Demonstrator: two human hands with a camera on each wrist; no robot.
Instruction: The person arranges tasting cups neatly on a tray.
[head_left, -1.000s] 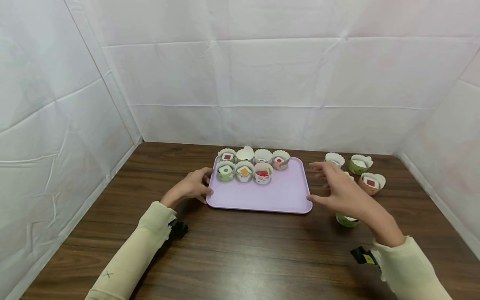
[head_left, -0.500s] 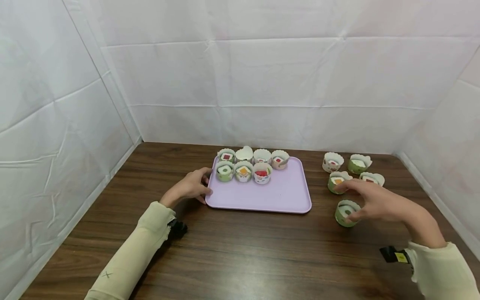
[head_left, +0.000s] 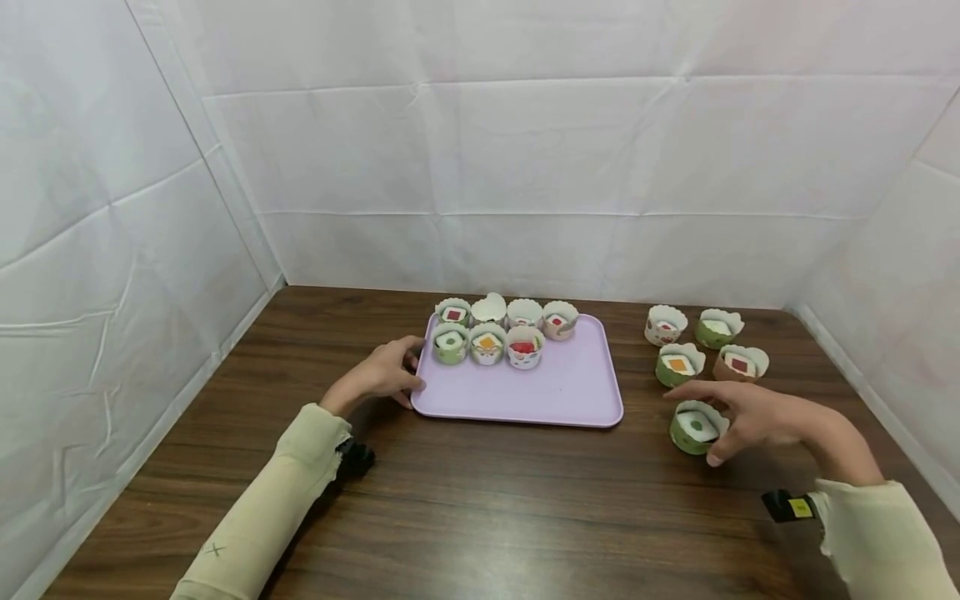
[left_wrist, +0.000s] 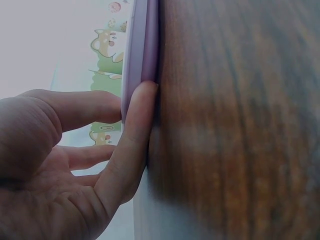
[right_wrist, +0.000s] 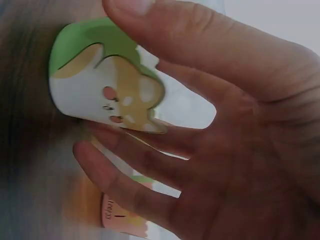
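In the head view, a lilac tray (head_left: 564, 387) bears several paper baking cups, among them a white cup (head_left: 524, 357) at the front right of the group. My left hand (head_left: 381, 369) holds the tray's left rim; in the left wrist view, a finger (left_wrist: 142, 105) lies against the tray's edge (left_wrist: 141, 45). My right hand (head_left: 772, 421) is spread around a green baking cup (head_left: 686, 439) with a white filling and green centre. Its thumb (right_wrist: 165, 25) is by the cup's cartoon-printed wall (right_wrist: 95, 92), other fingers on the far side. Firm contact cannot be told.
Behind my right hand stand several more filled cups: an orange-topped green cup (head_left: 670, 377), a brownish cup (head_left: 726, 367), a white cup (head_left: 662, 333) and another green cup (head_left: 712, 337). White cloth walls (head_left: 525, 250) rise behind the brown wooden table (head_left: 480, 500) and at both sides.
My right hand has gone from beside the tray's right edge to the nearest green cup, which now sits slightly turned between its fingers. My left hand has stayed at the tray.
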